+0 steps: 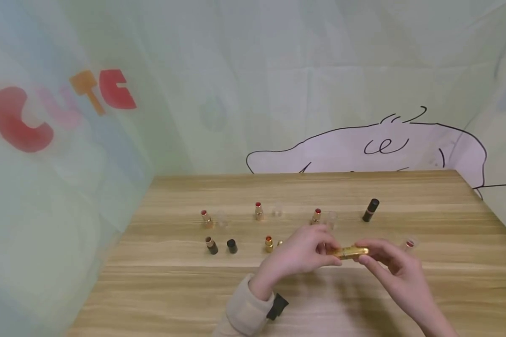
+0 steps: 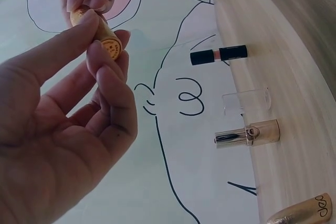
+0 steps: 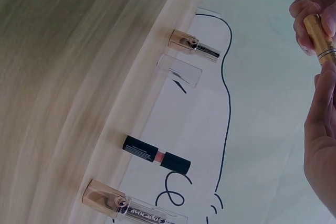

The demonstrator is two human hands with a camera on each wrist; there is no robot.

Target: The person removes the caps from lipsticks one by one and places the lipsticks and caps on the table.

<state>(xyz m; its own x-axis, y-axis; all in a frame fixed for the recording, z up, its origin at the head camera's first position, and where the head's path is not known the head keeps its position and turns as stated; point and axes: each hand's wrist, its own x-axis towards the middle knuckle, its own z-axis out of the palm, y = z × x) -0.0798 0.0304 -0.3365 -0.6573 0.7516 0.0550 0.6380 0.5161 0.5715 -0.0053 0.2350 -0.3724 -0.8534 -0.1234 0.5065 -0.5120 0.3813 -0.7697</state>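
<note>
Backdrop cloth [image 1: 219, 117] behind, with coloured letters on the left and a line-drawn animal on the right. Wood-grain table [image 1: 173, 285] below it. Two hands over the table, both busy: left hand [image 1: 301, 250], beige sleeve [image 1: 246, 306] at its wrist, pinches one end of a gold tube [image 1: 351, 253]; right hand [image 1: 400, 274] pinches the other end, thumb and fingers bent. Tube sits between the hands, lifted off the table, lying roughly level (left wrist view shows its round, embossed end). Black tube [image 1: 370, 210] stands at the back right. Three rose-gold lipsticks [image 1: 259, 213] stand uncapped in the back row, clear caps [image 1: 222, 218] just beside them. Nearer: black-and-gold tube [image 1: 212, 245], black cap [image 1: 232, 246] next to it, then a gold lipstick [image 1: 269, 244], red tip showing, near the left hand.
</note>
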